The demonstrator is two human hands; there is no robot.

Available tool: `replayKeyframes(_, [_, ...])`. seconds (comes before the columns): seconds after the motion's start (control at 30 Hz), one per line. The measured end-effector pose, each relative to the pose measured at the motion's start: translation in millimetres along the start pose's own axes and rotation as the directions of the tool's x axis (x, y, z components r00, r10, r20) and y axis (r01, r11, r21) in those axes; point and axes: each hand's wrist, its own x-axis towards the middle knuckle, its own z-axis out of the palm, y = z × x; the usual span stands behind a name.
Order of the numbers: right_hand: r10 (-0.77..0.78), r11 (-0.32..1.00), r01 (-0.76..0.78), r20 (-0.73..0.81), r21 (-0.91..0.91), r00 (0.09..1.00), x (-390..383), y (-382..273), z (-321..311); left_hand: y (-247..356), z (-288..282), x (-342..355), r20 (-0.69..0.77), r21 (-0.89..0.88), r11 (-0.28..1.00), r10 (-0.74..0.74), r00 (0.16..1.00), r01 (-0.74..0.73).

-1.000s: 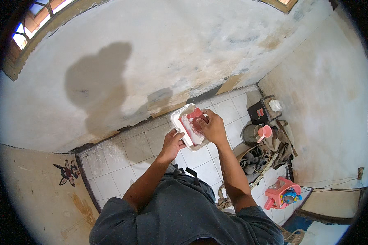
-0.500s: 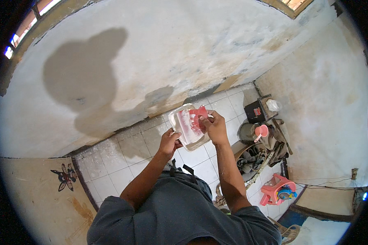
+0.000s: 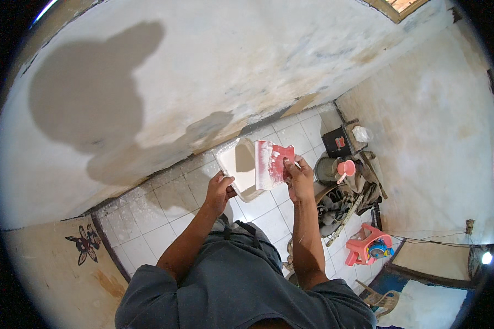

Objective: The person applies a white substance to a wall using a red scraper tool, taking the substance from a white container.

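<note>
My left hand point(image 3: 220, 189) is closed on the near left rim of a white plastic tray point(image 3: 251, 194), thumb on top. Pale, creamy paste point(image 3: 245, 164) lies in the tray. A wide red plastic scraper point(image 3: 277, 162), smeared with white along its left edge and face, is pinched in my right hand point(image 3: 300, 178). It is held at the tray's right side, overlapping the rim in this view; whether it touches the rim I cannot tell. My fingers behind the scraper are hidden.
A patchy whitish wall point(image 3: 214, 66) rises ahead, above white floor tiles point(image 3: 181, 192). To the right stand a black container point(image 3: 336, 143), a grey bucket point(image 3: 325, 171) with a pink dipper point(image 3: 346, 168), a heap of dark items point(image 3: 335, 211), and a pink stool point(image 3: 365, 247) bearing a blue round object.
The scraper has moved right, from over the middle of the tray to its right side, uncovering the paste. My left hand keeps its hold on the tray. The view has shifted slightly.
</note>
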Motion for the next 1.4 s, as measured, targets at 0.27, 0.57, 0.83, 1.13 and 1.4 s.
replayKeyframes(0.27, [-0.065,0.969,0.069,0.025,-0.236,0.998,4.6,8.3,7.7,1.2,12.0,4.7,0.007,0.015,1.0,0.012,1.0,-0.012])
replayKeyframes(0.57, [-0.425,0.256,0.479,0.347,-0.84,0.836,4.5,-4.0,44.7,6.1,12.2,5.1,0.012,0.072,0.997,-0.001,1.0,0.0])
replayKeyframes(0.83, [-0.402,0.027,0.497,0.445,-0.867,0.8,3.3,6.4,53.5,4.0,16.0,5.2,0.008,0.068,0.997,0.018,1.0,-0.019])
replayKeyframes(1.13, [-0.422,-0.092,0.565,0.546,-0.82,0.724,-8.9,19.3,61.6,5.9,16.9,9.4,0.019,0.076,0.997,0.026,0.999,-0.027])
replayKeyframes(1.4, [-0.26,-0.111,0.616,0.621,-0.78,0.74,-31.9,23.5,73.4,3.8,15.4,13.5,-0.004,0.061,0.998,0.007,1.0,-0.007])
